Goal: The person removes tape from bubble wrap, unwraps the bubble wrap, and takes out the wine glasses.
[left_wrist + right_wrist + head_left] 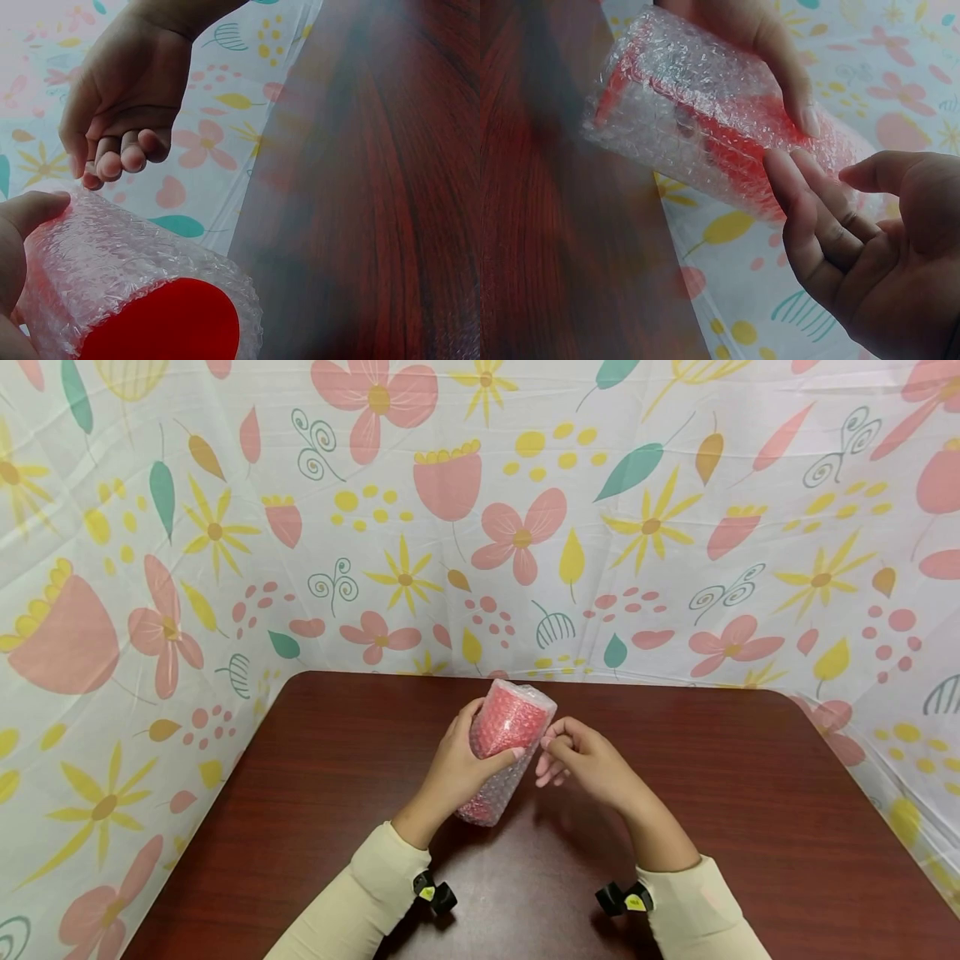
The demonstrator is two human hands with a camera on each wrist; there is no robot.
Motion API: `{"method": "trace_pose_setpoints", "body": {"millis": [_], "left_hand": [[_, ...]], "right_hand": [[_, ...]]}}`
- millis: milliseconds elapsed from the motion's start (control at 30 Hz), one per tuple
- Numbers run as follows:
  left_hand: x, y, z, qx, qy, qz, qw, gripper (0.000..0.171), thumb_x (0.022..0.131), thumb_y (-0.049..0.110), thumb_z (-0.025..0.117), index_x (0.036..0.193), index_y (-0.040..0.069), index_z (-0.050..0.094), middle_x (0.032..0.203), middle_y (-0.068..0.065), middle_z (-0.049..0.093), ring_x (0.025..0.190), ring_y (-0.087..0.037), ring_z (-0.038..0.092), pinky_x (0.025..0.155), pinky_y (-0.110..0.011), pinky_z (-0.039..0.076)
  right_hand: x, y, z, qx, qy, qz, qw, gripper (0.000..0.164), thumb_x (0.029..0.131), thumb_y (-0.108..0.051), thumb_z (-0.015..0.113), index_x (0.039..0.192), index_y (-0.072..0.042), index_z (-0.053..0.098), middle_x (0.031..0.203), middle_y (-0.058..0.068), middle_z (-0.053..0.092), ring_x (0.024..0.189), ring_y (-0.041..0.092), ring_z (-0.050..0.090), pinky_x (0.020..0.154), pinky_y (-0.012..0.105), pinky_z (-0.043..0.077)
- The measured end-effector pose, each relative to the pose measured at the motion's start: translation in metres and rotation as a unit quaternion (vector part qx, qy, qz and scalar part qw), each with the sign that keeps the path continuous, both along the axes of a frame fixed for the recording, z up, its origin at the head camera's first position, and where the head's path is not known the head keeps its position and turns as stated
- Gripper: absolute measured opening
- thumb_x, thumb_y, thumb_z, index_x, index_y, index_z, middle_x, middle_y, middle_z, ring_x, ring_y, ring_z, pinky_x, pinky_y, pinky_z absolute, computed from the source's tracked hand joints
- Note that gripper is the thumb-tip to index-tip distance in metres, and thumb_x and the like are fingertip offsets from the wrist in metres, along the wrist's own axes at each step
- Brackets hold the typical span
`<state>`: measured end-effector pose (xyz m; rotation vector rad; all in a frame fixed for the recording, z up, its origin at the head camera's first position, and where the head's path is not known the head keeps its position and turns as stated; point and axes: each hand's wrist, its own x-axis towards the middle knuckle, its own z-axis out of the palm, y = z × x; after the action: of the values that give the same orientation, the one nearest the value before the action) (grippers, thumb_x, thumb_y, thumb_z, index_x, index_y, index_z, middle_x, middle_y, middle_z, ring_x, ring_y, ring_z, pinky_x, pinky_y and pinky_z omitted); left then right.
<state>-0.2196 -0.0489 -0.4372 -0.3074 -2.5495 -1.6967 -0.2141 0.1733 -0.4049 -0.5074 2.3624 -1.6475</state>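
A red cylinder (512,724) is wrapped in clear bubble wrap (506,785) and held tilted above the table. My left hand (459,767) grips it from the left side, thumb across the front. Its flat red end (169,322) shows in the left wrist view, with the bubble wrap reaching past the rim. On the other side, my right hand (588,764) pinches the wrap's edge between thumb and index finger near the upper end. The remaining fingers (836,244) of that hand are loosely bent beside the wrap in the right wrist view.
A dark reddish-brown wooden table (300,827) lies under both hands. Behind and beside it hangs a white cloth (465,577) printed with flowers and leaves. Black devices with yellow labels are worn on both wrists, at the cream sleeves (390,868).
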Motion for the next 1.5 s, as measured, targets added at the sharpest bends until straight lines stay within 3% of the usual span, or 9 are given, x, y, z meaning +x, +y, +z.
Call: {"method": "trace_pose_setpoints", "body": {"millis": [367,567,700,933,1167,1333,1500], "left_hand": [[-0.0008,-0.001,-0.0005,-0.027,-0.008,-0.025,0.9993,0.095,0.083,0.055,0.078,0.159,0.032,0.026,0.15,-0.007,0.045,0.125,-0.026,0.054,0.101,-0.05,0.049],[0.0,-0.0026,-0.001,-0.029,-0.012,-0.034,0.9989,0.085,0.089,0.043,0.069,0.16,0.039,0.021,0.152,-0.011,0.046,0.128,-0.032,0.054,0.103,-0.056,0.048],[-0.0008,-0.0027,-0.0012,-0.025,0.002,-0.03,0.9992,0.084,0.088,0.035,0.068,0.159,0.036,0.024,0.155,-0.01,0.045,0.131,-0.031,0.053,0.105,-0.056,0.046],[-0.0018,-0.0029,0.0,-0.011,0.009,-0.033,0.9994,0.083,0.087,0.041,0.074,0.157,0.033,0.03,0.147,-0.005,0.052,0.125,-0.025,0.057,0.102,-0.05,0.049],[-0.0007,-0.001,0.0004,0.016,0.001,-0.014,0.9998,0.083,0.084,0.044,0.078,0.154,0.033,0.034,0.144,-0.003,0.05,0.123,-0.022,0.055,0.102,-0.048,0.049],[0.0009,-0.0003,0.0018,0.019,-0.002,0.003,0.9998,0.086,0.083,0.044,0.08,0.154,0.032,0.033,0.149,-0.005,0.046,0.127,-0.025,0.053,0.103,-0.051,0.048],[0.002,0.0,0.0025,0.02,-0.008,0.011,0.9997,0.087,0.083,0.047,0.08,0.154,0.034,0.033,0.148,-0.006,0.045,0.126,-0.027,0.054,0.101,-0.052,0.049]], "right_hand": [[-0.0012,0.0001,-0.0002,0.0,-0.001,0.015,1.0,0.022,0.108,-0.013,0.042,0.113,0.008,0.05,0.095,0.029,0.07,0.081,0.027,0.075,0.072,0.041,0.06],[-0.0019,0.0,-0.0011,0.001,-0.005,0.004,1.0,0.023,0.109,-0.012,0.038,0.115,0.008,0.05,0.098,0.031,0.069,0.082,0.028,0.075,0.074,0.045,0.06],[-0.0027,0.0005,-0.0023,0.003,-0.004,0.002,1.0,0.023,0.109,-0.011,0.037,0.116,0.007,0.049,0.097,0.027,0.07,0.082,0.029,0.075,0.075,0.045,0.06],[-0.0024,0.0027,-0.0019,-0.003,-0.003,0.004,1.0,0.023,0.108,-0.011,0.038,0.118,0.007,0.048,0.095,0.025,0.069,0.082,0.031,0.074,0.074,0.039,0.059],[-0.0019,0.0027,-0.002,-0.004,0.004,0.007,1.0,0.021,0.108,-0.011,0.037,0.12,0.004,0.044,0.101,0.029,0.067,0.084,0.033,0.074,0.073,0.037,0.057],[-0.0011,0.0021,-0.0028,0.01,0.007,-0.005,1.0,0.02,0.11,-0.015,0.038,0.12,0.002,0.041,0.106,0.025,0.07,0.084,0.03,0.073,0.073,0.036,0.056],[0.0002,0.0013,-0.002,0.02,0.014,-0.028,0.999,0.019,0.109,-0.017,0.041,0.117,-0.001,0.047,0.098,0.022,0.071,0.079,0.028,0.073,0.071,0.038,0.057]]}}
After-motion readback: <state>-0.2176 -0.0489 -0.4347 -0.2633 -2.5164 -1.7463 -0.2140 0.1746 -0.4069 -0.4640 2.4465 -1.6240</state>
